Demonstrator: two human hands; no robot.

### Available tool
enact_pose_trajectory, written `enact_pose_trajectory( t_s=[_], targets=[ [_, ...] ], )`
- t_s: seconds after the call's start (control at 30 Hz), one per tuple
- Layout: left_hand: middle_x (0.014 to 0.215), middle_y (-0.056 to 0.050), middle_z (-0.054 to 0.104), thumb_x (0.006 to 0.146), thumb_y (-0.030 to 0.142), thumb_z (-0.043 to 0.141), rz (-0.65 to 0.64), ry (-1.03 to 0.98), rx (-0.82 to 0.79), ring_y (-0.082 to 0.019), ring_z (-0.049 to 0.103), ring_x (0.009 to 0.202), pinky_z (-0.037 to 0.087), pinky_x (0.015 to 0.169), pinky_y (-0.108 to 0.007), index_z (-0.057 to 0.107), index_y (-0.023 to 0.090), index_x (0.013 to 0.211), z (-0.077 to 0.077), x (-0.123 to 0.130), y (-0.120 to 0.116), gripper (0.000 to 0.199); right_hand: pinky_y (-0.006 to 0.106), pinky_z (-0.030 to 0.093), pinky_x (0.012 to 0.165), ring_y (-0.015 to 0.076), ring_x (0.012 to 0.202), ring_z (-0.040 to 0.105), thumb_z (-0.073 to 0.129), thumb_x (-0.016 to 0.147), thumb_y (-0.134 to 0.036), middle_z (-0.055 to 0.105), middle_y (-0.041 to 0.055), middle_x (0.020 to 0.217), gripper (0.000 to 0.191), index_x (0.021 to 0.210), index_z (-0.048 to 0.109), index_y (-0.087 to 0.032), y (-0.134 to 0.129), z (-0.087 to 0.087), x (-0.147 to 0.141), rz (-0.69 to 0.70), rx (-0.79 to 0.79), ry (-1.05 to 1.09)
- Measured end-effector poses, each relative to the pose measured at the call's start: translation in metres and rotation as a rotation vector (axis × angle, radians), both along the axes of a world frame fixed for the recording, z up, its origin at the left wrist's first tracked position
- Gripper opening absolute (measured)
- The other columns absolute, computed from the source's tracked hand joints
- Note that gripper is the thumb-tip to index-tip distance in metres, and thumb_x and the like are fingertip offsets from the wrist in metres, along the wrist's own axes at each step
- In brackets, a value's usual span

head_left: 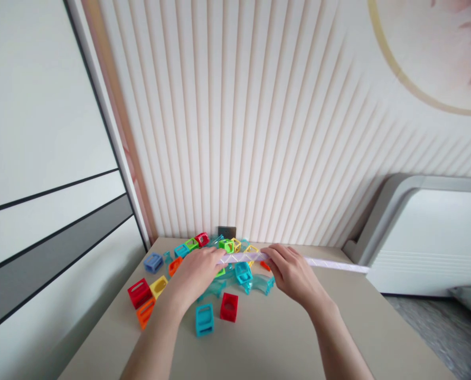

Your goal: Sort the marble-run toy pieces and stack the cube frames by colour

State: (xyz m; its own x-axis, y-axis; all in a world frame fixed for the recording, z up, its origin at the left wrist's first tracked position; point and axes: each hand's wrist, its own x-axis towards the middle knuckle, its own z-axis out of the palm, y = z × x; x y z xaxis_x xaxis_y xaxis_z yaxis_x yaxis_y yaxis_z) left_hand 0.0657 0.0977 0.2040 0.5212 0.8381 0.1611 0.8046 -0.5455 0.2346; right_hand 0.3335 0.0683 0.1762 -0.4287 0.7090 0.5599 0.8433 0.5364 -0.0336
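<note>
A long, thin lavender stick (243,257) with white crossing lines runs level above the table, reaching out to the right. My left hand (198,272) is closed around its left end. My right hand (293,272) grips it farther along, and the rest of its length sticks out beyond that hand. Beneath and behind the stick lie scattered toy blocks, among them a blue frame block (243,272) and a green one (226,245). Clear teal curved track pieces (261,284) lie just below my right hand. My fingertips are partly hidden behind the stick.
Nearer me on the table (267,343) are a red block (229,307) and a blue block (204,320). More red, orange and yellow blocks (158,286) sit at left. A small black box (227,232) stands against the ribbed wall (235,132). A bed headboard (429,227) is at right.
</note>
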Motion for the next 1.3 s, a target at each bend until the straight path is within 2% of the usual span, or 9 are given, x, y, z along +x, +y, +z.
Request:
enact_pose_trajectory(
  t_s=[0.1,0.3,0.53,0.63,0.77,0.87,0.93,1.1,1.3],
  targets=[
    [0.097,-0.007,0.075,0.098,0.033,0.051,0.038,-0.053,-0.045,-0.025,0.07,0.091,0.046,0.076,-0.031,0.069,0.022,0.097,0.004,-0.011,0.005,0.021,0.03,0.046,0.072,0.0189,0.079,0.064,0.042,0.105,-0.024,0.07,0.0073,0.093,0.022,0.107,0.063,-0.018,0.016,0.0,-0.01,0.039,0.036,0.043],
    [0.072,-0.001,0.068,0.094,0.05,0.055,-0.037,-0.138,-0.052,-0.019,0.064,0.069,0.034,0.062,-0.026,0.061,0.021,0.076,-0.004,-0.02,0.018,0.035,0.028,0.041,0.064,0.0167,0.066,0.06,0.043,0.103,-0.024,0.067,0.0048,0.077,0.023,0.099,0.065,-0.017,0.026,-0.001,-0.007,0.105,0.096,0.127],
    [0.067,0.003,0.06,0.094,0.052,0.055,-0.143,-0.256,-0.123,-0.014,0.056,0.062,0.033,0.059,-0.025,0.058,0.021,0.074,-0.008,-0.017,0.022,0.038,0.026,0.041,0.061,0.0153,0.063,0.06,0.037,0.105,-0.031,0.067,0.0036,0.075,0.032,0.096,0.065,-0.019,0.014,0.012,-0.002,0.122,-0.217,0.36],
    [0.073,0.002,0.064,0.096,0.051,0.054,-0.106,-0.374,-0.058,-0.015,0.061,0.069,0.039,0.063,-0.025,0.059,0.021,0.079,-0.008,-0.007,0.018,0.035,0.024,0.042,0.059,0.0141,0.06,0.058,0.034,0.107,-0.039,0.064,0.0012,0.07,0.037,0.097,0.064,-0.02,0.007,0.018,-0.012,0.055,-0.356,0.58],
    [0.096,-0.005,0.072,0.099,0.046,0.051,-0.032,-0.491,0.065,-0.021,0.068,0.09,0.05,0.078,-0.029,0.062,0.022,0.098,-0.01,0.012,0.009,0.026,0.021,0.035,0.048,0.0102,0.049,0.047,0.034,0.105,-0.052,0.052,-0.0024,0.058,0.049,0.074,0.054,-0.02,0.002,0.019,-0.031,-0.041,-0.402,0.937],
    [0.119,-0.008,0.07,0.1,0.043,0.049,-0.078,-0.511,0.057,-0.023,0.066,0.111,0.052,0.095,-0.034,0.059,0.024,0.123,-0.01,0.021,0.004,0.031,0.02,0.03,0.041,0.0079,0.041,0.036,0.035,0.103,-0.058,0.043,-0.0061,0.049,0.053,0.069,0.05,-0.02,0.002,0.019,-0.041,-0.016,-0.506,1.158],
    [0.124,-0.008,0.067,0.103,0.037,0.042,-0.081,-0.532,0.028,-0.023,0.063,0.118,0.05,0.101,-0.035,0.056,0.025,0.13,-0.009,0.023,0.003,0.033,0.019,0.03,0.039,0.008,0.039,0.035,0.035,0.102,-0.059,0.042,-0.0068,0.048,0.051,0.076,0.053,-0.02,0.004,0.019,-0.045,0.041,-0.519,1.23],
    [0.116,-0.007,0.067,0.103,0.038,0.041,-0.083,-0.579,-0.049,-0.021,0.063,0.108,0.049,0.094,-0.032,0.061,0.025,0.122,-0.005,0.022,0.004,0.03,0.022,0.045,0.047,0.0128,0.054,0.053,0.052,0.097,-0.054,0.06,-0.0006,0.072,0.042,0.12,0.059,-0.019,0.005,0.016,-0.043,0.07,-0.318,1.118],
    [0.095,-0.004,0.07,0.1,0.045,0.048,-0.127,-0.69,-0.231,-0.018,0.064,0.083,0.048,0.074,-0.025,0.065,0.022,0.107,-0.004,0.026,-0.002,0.029,0.019,0.04,0.044,0.0109,0.049,0.05,0.056,0.097,-0.045,0.06,-0.0035,0.063,0.027,0.104,0.065,-0.02,-0.001,0.014,-0.032,-0.033,-0.134,0.788]
  ],
)
